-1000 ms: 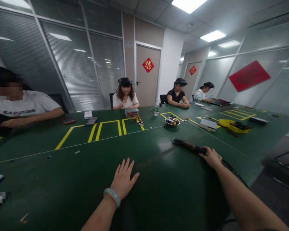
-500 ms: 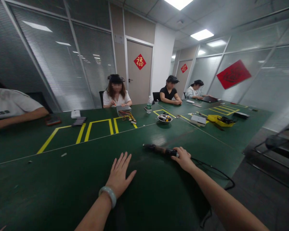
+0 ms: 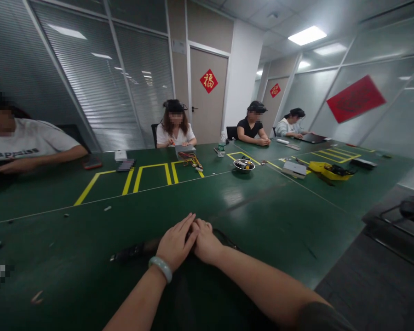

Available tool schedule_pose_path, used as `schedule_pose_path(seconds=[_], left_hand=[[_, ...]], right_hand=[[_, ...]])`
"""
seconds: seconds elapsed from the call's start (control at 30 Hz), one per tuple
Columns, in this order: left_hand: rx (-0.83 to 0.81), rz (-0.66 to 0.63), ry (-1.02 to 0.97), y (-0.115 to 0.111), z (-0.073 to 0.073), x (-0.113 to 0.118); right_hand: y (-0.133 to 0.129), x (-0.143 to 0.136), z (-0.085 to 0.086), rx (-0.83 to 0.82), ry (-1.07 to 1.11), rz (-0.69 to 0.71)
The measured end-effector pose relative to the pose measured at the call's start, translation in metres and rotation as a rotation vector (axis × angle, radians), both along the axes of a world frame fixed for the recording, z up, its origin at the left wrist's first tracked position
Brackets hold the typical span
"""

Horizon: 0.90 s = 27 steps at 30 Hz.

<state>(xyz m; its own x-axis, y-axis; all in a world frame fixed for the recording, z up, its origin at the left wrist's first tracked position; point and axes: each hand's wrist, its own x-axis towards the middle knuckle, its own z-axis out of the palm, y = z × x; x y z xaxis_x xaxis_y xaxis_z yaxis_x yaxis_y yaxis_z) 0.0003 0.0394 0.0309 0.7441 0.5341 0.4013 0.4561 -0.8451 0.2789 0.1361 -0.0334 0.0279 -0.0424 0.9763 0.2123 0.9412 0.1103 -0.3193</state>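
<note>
A black corded electric screwdriver (image 3: 134,252) lies low over the green table (image 3: 276,230), its metal tip pointing left. My right hand (image 3: 207,242) is closed around its rear end, where the cable (image 3: 227,239) comes out. Across the middle of the tool rests my left hand (image 3: 174,242), its fingers stretched out and touching the right hand; a pale bangle (image 3: 161,268) circles that wrist. Both hands hide much of the screwdriver's body.
Farther back stand a metal bowl (image 3: 244,169) of small parts, a water bottle (image 3: 221,146), a grey box with wires (image 3: 186,151) and a yellow tool holder (image 3: 331,171). Several people sit along the far side. Yellow tape (image 3: 152,166) marks the table.
My right hand has swung the electric screwdriver leftward and nearer to me. My left hand, earlier apart from it, now lies over the tool against my right hand. The view has shifted left.
</note>
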Motion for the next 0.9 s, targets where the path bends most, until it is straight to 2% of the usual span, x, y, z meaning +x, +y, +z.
schedule_pose_path(seconds=[0.17,0.27,0.37,0.47,0.67,0.8,0.9], left_hand=[[-0.026,0.034,-0.001,-0.011,0.011,0.001],[-0.055,0.043,0.045,-0.015,0.017,0.002],[-0.081,0.052,0.078,-0.016,0.019,0.002],[-0.104,0.062,0.085,-0.016,0.021,0.001],[-0.124,0.046,0.110,-0.021,0.029,0.001],[-0.092,0.047,0.115,-0.029,0.031,0.006],[-0.088,0.063,0.143,-0.031,0.028,0.008]], right_hand=[[-0.034,0.032,0.008,0.121,-0.003,-0.082],[-0.050,0.049,0.009,0.132,-0.112,-0.053],[-0.056,0.065,0.007,0.125,-0.231,-0.063],[-0.052,0.085,0.008,0.117,-0.276,-0.083],[-0.025,0.131,0.015,0.043,-0.266,0.105],[-0.013,0.135,0.015,0.027,-0.240,0.042],[-0.018,0.128,0.016,0.009,-0.190,-0.070]])
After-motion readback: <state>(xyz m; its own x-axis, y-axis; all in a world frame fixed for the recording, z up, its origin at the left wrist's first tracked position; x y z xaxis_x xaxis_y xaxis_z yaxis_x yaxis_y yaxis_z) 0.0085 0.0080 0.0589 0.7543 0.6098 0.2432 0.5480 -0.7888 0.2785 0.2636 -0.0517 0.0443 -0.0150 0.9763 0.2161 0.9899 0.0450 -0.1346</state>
